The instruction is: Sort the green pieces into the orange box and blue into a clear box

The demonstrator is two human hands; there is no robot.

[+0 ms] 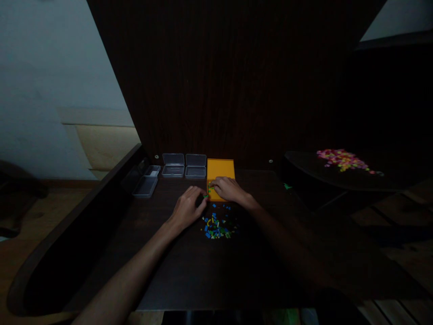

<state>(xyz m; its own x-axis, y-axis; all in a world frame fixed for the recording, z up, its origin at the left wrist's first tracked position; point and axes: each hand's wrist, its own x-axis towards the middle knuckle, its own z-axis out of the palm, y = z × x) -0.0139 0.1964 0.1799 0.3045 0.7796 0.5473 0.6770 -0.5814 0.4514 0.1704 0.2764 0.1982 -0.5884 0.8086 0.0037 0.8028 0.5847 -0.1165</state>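
Note:
My left hand [187, 208] rests on the dark table with its fingers curled, pinching a small green piece [205, 196] at the fingertips. My right hand [227, 188] lies over the near edge of an orange tray [220, 168], fingers bent down onto small pieces at the tray's left corner; what they grip is too small to make out. A heap of small blue, green and yellow pieces [218, 225] lies just in front of both hands.
Two clear plastic boxes [184, 165] with raised lids stand left of the tray, and another pair [147, 181] sits further left by the table's raised edge. A pile of pink and yellow pieces [342, 159] lies on a dark round surface at right.

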